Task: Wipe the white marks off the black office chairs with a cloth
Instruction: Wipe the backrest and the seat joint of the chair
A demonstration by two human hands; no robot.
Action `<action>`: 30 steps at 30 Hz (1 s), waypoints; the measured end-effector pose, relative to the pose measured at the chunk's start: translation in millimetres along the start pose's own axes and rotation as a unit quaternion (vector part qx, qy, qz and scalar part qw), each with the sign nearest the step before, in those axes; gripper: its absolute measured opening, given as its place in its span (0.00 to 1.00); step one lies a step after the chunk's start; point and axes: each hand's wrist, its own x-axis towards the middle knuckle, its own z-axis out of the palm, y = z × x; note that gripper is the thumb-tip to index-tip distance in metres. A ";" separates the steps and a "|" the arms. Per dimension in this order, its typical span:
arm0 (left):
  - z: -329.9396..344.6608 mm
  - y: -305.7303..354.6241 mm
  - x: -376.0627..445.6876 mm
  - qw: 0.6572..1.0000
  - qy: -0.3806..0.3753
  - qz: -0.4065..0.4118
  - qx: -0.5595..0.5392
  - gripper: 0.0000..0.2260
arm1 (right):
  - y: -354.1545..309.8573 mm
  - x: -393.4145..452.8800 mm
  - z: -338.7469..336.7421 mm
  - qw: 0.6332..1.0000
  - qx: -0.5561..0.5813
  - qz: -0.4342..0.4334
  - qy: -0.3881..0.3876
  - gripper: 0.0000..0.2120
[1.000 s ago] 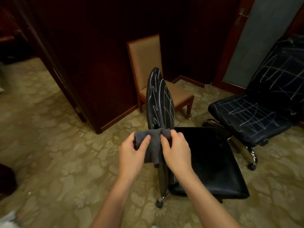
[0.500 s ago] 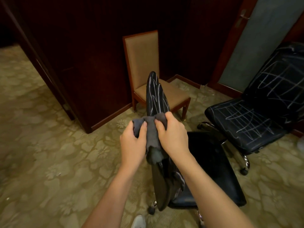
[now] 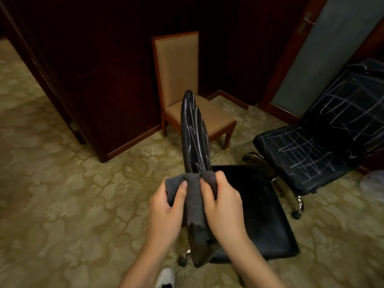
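Cloth [image 3: 192,196] between both hands' grip

An office or hotel meeting room: patterned carpet [image 3: 72,194], dark wood panelling [image 3: 116,69], upholstered wooden chair [image 3: 180,80], black office chairs [image 3: 324,142].

A grey cloth [image 3: 193,196] drapes over the near chair's backrest [image 3: 194,132], hiding its lower edge — the second chair [image 3: 324,142] and a white shoe [image 3: 166,277] run off-frame.
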 end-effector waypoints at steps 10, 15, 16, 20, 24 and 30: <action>13.8 4.5 88.6 0.999 0.014 -0.033 -0.007 0.05 | -17.0 90.2 23.5 0.999 -0.015 0.052 0.001 0.07; 5.5 -0.7 38.7 0.996 -0.036 -0.041 -0.068 0.08 | -7.8 37.9 3.1 0.999 0.010 0.041 -0.002 0.04; 5.0 -2.1 32.0 0.995 -0.040 -0.040 -0.081 0.09 | -7.2 31.4 0.8 0.999 0.004 0.034 -0.004 0.03; 8.3 -4.7 45.6 0.992 -0.059 -0.054 -0.099 0.10 | -10.0 47.1 -3.1 0.999 -0.020 0.031 -0.012 0.04; 22.9 -3.0 110.9 0.993 -0.016 -0.081 -0.083 0.11 | -19.6 112.1 11.3 0.998 -0.061 0.031 0.001 0.07; 17.2 -0.1 120.2 0.997 -0.024 -0.063 -0.048 0.11 | -14.3 123.4 22.7 0.997 -0.061 0.049 -0.021 0.07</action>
